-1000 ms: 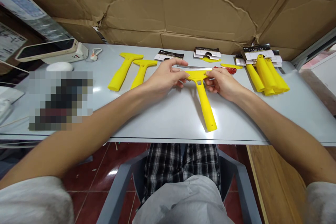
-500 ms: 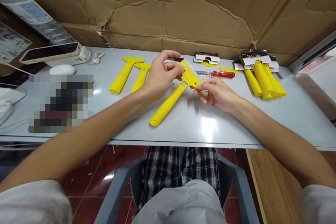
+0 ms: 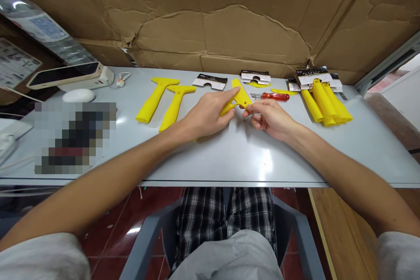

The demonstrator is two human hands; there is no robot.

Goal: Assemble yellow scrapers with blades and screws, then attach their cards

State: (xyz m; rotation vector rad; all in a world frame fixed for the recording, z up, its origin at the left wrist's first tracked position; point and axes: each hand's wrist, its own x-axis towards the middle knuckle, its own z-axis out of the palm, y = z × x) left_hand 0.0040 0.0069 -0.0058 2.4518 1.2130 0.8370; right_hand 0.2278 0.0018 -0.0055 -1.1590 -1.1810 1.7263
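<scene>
Between my two hands is a yellow scraper (image 3: pixel 242 95), tilted, its wide head pointing up and to the right with a pale edge along it. My left hand (image 3: pixel 210 113) is wrapped round its handle, most of which the hand hides, with the index finger laid along the head. My right hand (image 3: pixel 271 113) pinches the lower right corner of the head. Just behind lies a red-handled screwdriver (image 3: pixel 275 96). To the left rest two more yellow scraper handles, one farther out (image 3: pixel 153 100) and one nearer (image 3: pixel 175 107), partly behind my left forearm.
Several yellow scrapers with printed cards (image 3: pixel 331 100) are piled at right. Black-and-white cards (image 3: pixel 210 81) and yellow blade covers (image 3: pixel 284 91) lie along the back. At left are a phone (image 3: pixel 65 74), a white mouse (image 3: pixel 78 95) and a plastic bottle (image 3: pixel 49 26). Cardboard (image 3: pixel 170 30) walls the back.
My left hand has shifted from the upper corner of the scraper's head down to its handle, uncovering the card behind. My right hand keeps its pinch on the head.
</scene>
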